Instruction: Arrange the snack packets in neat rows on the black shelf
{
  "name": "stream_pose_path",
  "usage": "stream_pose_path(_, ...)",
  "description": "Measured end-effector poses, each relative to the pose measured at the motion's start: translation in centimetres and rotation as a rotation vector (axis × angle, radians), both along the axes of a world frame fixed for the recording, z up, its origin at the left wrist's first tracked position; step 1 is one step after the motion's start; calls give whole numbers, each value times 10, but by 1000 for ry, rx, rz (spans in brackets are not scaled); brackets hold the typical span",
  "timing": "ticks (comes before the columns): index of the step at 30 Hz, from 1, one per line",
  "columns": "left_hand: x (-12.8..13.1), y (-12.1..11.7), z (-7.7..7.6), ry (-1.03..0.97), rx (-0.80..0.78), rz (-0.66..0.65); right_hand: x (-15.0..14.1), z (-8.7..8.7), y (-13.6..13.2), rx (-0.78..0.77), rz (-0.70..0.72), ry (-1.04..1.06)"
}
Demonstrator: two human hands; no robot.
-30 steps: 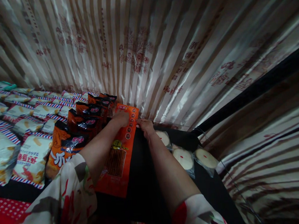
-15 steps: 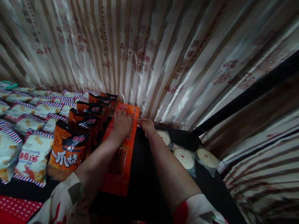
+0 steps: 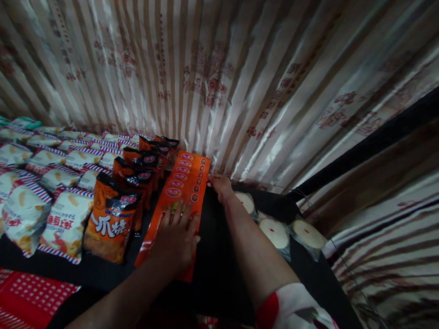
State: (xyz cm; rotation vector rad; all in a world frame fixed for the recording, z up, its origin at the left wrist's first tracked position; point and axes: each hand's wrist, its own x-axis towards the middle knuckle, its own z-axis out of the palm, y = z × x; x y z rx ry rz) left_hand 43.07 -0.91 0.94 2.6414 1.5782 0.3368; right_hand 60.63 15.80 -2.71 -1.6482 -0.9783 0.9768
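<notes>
Packets [image 3: 189,175], flat and orange, lie overlapping on the black surface [image 3: 219,272] in the head view, between your row of orange-and-black bags [image 3: 109,223] and the wrapped round discs [image 3: 274,233]. Your left hand [image 3: 175,237] is open, palm down with fingers spread over their near part, gripping nothing. Your right hand [image 3: 220,185] has its fingers partly bent at their far right edge; you cannot tell whether it pinches them. White bags [image 3: 68,221] stand farther left, a red basket [image 3: 34,303] sits nearer you, and a striped curtain [image 3: 210,58] hangs behind.
</notes>
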Motion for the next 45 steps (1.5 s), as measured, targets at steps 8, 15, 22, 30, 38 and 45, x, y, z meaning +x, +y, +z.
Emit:
stream_pose_path(8,-4,7,-16,-69,123,10,-4,20,-14,63,-91,-37)
stream_pose_path(15,-10,10,-13,-117,131,54,-19,18,-66,267,-44,-509)
stream_pose_path(22,-12,13,-11,-116,22,117,-41,14,-125,295,95,-788)
stream_pose_path(30,-14,13,-8,-102,-47,113,-44,8,-135,151,222,-868)
stream_pose_path(38,-15,13,-8,-120,-50,116,-45,6,-136,158,207,-876)
stream_pose_path(45,-15,14,-11,-118,-29,117,-47,4,-136,154,194,-956)
